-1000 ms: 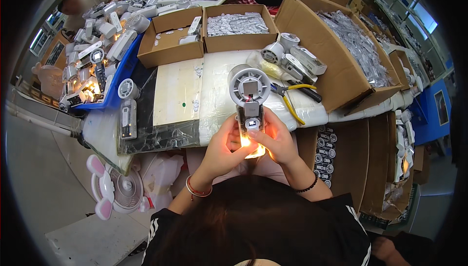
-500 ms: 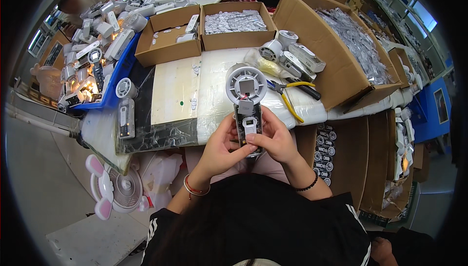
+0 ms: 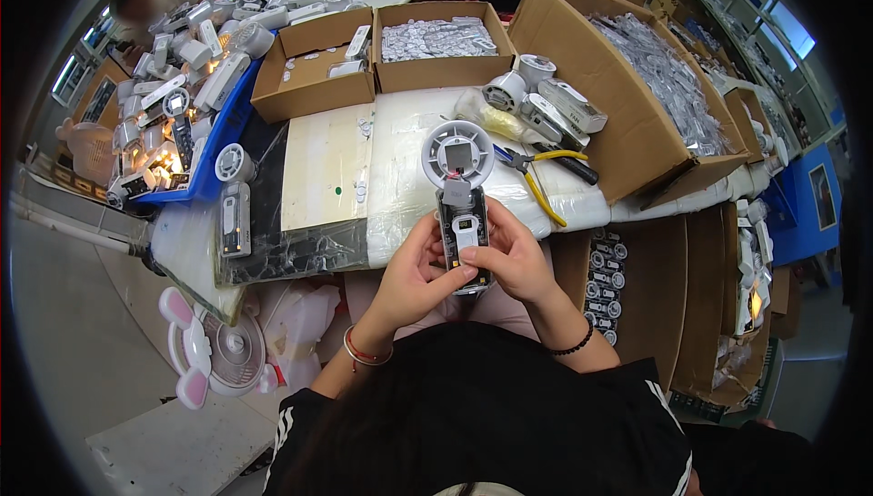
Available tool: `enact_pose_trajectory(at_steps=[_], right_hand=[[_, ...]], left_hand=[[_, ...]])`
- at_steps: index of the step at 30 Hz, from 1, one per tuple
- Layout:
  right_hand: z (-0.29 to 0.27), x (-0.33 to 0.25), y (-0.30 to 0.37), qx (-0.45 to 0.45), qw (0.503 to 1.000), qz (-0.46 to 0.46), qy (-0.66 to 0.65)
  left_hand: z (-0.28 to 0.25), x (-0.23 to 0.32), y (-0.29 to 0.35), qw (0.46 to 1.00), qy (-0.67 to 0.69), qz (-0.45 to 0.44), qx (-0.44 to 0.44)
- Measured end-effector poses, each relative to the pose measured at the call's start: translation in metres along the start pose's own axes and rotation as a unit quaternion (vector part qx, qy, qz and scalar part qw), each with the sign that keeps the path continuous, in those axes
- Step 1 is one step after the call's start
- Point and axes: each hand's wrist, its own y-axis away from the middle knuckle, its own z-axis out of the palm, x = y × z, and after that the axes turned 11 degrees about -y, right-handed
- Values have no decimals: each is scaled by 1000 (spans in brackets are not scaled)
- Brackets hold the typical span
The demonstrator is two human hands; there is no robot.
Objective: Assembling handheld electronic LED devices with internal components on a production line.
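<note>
Handheld fan unit with round white plastic head, small grey block and dark, exposed electronics body [image 3: 458,193] sits in front of the person's torso, at the near edge of the white plastic-wrapped worktable [image 3: 409,155]. Left hand [image 3: 412,278] and right hand [image 3: 516,264] clasp its lower body from opposite sides, right thumb on the front. Yellow-handled pliers [image 3: 542,194] lie right of the fan head, near a large brown cardboard box [image 3: 627,123] of clear parts.

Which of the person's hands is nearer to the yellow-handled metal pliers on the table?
Right. The right hand is below and slightly left of the pliers in view, not touching them; the left hand is farther off, to their lower left.
</note>
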Motion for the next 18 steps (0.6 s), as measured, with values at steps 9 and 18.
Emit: enact_pose_trajectory(at_steps=[9, 18], right_hand=[[1, -2, 2, 5, 1000, 0, 20], [3, -3, 2, 13, 1000, -1, 14]], left_hand=[[-1, -4, 0, 1000, 8, -5, -11], [-1, -4, 0, 1000, -2, -4, -10]])
